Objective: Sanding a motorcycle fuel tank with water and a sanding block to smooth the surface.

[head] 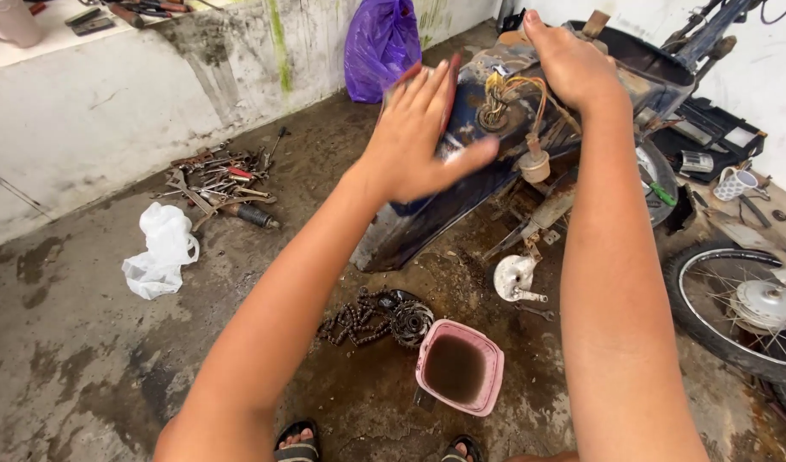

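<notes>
A stripped motorcycle body (427, 214) with dark blue panels and exposed wiring (504, 94) stands tilted ahead of me. My left hand (419, 137) lies flat and spread against its blue side panel, fingers apart, gripping nothing. My right hand (568, 60) rests palm down on the top of the frame beside the yellow and orange wires. Whether its fingers curl over the edge is hidden.
A pink tub (459, 366) of dark oily liquid sits on the wet concrete floor by my sandalled feet. A drive chain with sprocket (376, 318) lies beside it. Scattered hand tools (222, 184), a white plastic bag (160, 250), a purple bag (380, 43) and a loose spoked wheel (739, 308) surround the spot.
</notes>
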